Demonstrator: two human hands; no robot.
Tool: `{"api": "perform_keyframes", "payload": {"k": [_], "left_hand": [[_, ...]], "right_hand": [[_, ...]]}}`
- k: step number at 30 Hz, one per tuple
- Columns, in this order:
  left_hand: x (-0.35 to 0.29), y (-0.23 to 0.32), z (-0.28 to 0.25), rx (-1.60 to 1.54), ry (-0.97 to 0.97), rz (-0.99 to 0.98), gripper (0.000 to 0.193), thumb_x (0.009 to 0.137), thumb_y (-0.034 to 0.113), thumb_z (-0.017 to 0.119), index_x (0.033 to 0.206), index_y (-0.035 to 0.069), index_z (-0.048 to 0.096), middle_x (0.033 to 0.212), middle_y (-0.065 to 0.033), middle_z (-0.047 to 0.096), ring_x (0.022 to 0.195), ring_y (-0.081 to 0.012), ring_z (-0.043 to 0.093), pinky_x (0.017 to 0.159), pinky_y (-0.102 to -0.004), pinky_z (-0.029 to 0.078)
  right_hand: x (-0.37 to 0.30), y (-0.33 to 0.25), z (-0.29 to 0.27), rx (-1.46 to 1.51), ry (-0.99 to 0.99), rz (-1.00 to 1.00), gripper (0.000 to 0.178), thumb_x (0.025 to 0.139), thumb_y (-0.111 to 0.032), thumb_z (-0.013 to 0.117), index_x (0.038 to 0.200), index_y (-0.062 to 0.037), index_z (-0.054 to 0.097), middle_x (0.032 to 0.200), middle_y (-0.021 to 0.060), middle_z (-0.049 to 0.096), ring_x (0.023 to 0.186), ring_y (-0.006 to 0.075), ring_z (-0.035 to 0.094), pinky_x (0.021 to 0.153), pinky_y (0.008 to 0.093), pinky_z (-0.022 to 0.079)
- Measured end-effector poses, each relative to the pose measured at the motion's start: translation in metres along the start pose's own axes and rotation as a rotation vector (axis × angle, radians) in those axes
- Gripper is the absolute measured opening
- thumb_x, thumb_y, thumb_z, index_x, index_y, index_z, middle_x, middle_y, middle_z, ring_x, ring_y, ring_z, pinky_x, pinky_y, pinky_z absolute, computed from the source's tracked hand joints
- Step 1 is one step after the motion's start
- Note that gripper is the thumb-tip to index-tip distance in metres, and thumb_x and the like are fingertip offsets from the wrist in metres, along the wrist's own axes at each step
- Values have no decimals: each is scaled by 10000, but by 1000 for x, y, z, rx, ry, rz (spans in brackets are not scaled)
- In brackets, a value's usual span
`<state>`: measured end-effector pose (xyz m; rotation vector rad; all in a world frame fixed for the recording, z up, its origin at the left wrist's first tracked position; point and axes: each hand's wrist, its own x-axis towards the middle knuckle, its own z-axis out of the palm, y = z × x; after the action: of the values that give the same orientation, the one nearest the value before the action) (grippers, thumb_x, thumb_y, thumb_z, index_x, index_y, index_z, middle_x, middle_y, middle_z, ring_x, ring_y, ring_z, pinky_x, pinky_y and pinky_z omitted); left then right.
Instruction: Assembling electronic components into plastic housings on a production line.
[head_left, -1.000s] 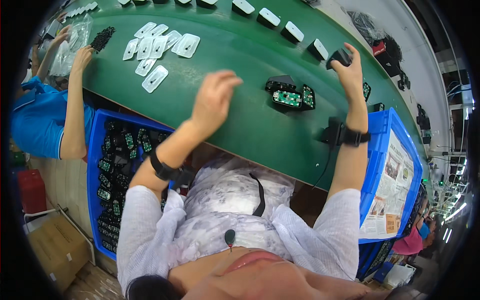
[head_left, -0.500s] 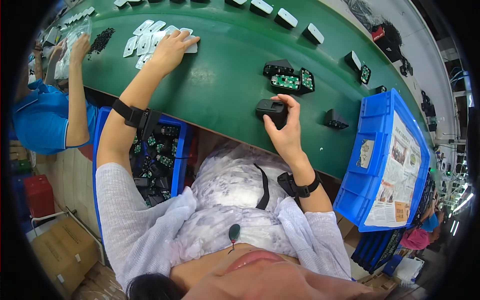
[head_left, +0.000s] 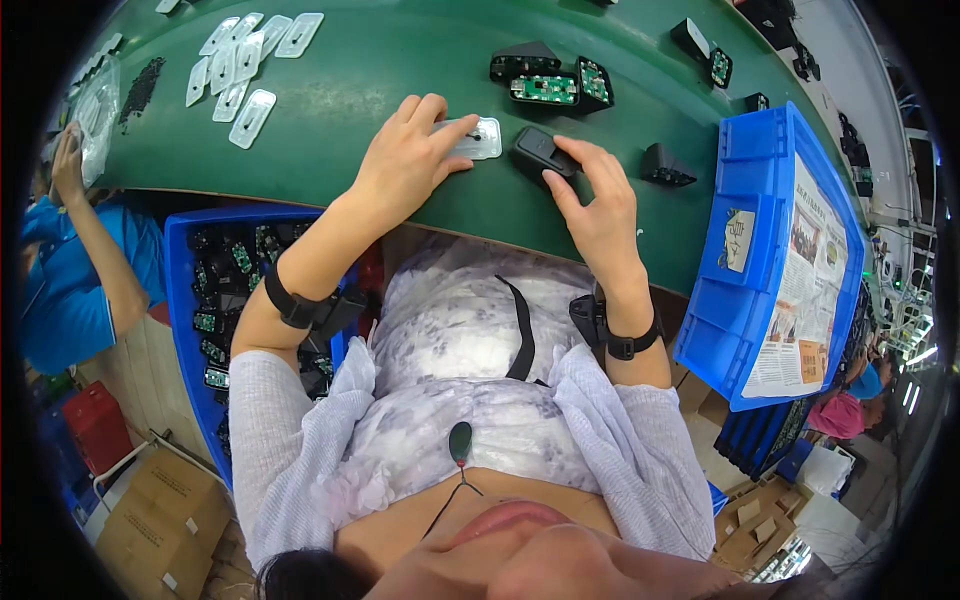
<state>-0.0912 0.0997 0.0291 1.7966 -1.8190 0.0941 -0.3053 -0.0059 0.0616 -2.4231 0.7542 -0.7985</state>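
Observation:
My left hand (head_left: 405,160) is closed on a flat, pale translucent plate (head_left: 487,140) with a small dark piece in its middle; the plate lies low over the green table. Just to its right, my right hand (head_left: 603,195) grips a black plastic housing (head_left: 535,148) by its right end, thumb in front and fingers behind. The housing rests on the table, with a recess in its upper face. A narrow gap parts plate and housing. Behind them stand black housings with green circuit boards (head_left: 543,90) showing. Several similar pale plates (head_left: 222,68) lie loosely heaped at the far left.
A wedge-shaped black housing (head_left: 665,165) sits right of my right hand. A blue crate (head_left: 745,150) with newspaper stands at the right. Below the table's left edge, another blue crate (head_left: 185,300) holds circuit-board parts. A co-worker in a blue shirt (head_left: 95,265) handles a clear bag (head_left: 98,105).
My left hand has left the heap of plates and come right and nearer, bringing one plate beside the black housing. My right hand keeps hold of the housing. The view has shifted.

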Motion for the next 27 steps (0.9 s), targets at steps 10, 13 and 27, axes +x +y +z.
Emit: {"api": "perform_keyframes", "payload": {"k": [10,13,27], "left_hand": [[-13,-1,-13,-314,166,-75,452,813,-64,580,1237,92,603,1222,-76,593,1092,-288,539,925,-368,456],[-16,-1,-12,-303,113,-66,441,810,-80,557,1218,79,613,1226,-77,597,1086,-290,545,930,-369,457],[-24,6,-10,22,42,16,513,754,48,635,1262,56,570,1247,-70,577,1126,-257,533,899,-374,451]], "right_hand": [[36,-6,25,102,-92,-271,354,741,-22,688,1089,-57,632,1066,102,647,1015,287,592,868,376,492],[41,-7,31,91,-125,-296,340,742,-26,689,1075,-60,633,1055,85,647,1005,272,593,862,368,493],[35,-8,43,-5,-140,-338,369,741,-32,688,1103,-82,634,1045,49,625,977,237,593,773,344,524]]}}
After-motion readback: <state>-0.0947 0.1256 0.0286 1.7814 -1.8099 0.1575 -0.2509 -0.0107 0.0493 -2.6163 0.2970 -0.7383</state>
